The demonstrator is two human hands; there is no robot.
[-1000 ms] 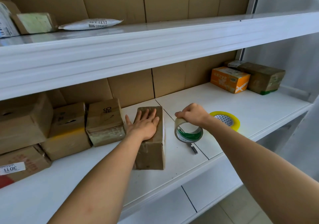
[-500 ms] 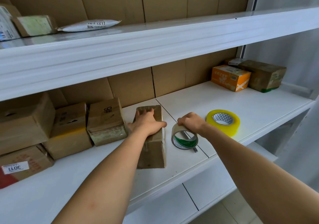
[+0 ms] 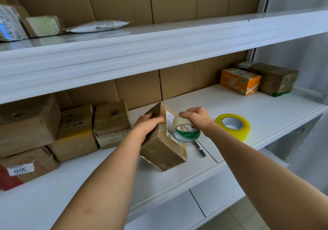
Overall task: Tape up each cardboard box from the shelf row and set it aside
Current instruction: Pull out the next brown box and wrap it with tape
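Between our two hands, on the white shelf [image 3: 230, 105], sits the cardboard box [image 3: 165, 151], tipped up on one lower edge so its top face leans toward the right hand. Our left hand [image 3: 148, 126] grips the box's upper edge, fingers curled over the top. Our right hand [image 3: 194, 118] holds the clear tape roll [image 3: 185, 132], the one with a green-printed core, fingers curled over its rim; the roll stands on edge, touching the white label [image 3: 170, 123] on the box's tilted face. Just below the right wrist we note a small dark tool [image 3: 200, 149] lying flat on the shelf; we cannot tell what it is. Right of the right hand, near it, lies a yellow tape roll [image 3: 233, 125], flat. Left of the left hand stands a row of brown boxes [image 3: 74, 132], the nearest just beside the held box. Far beyond the right hand we log an orange box [image 3: 239, 80] touching a brown carton [image 3: 276, 79].
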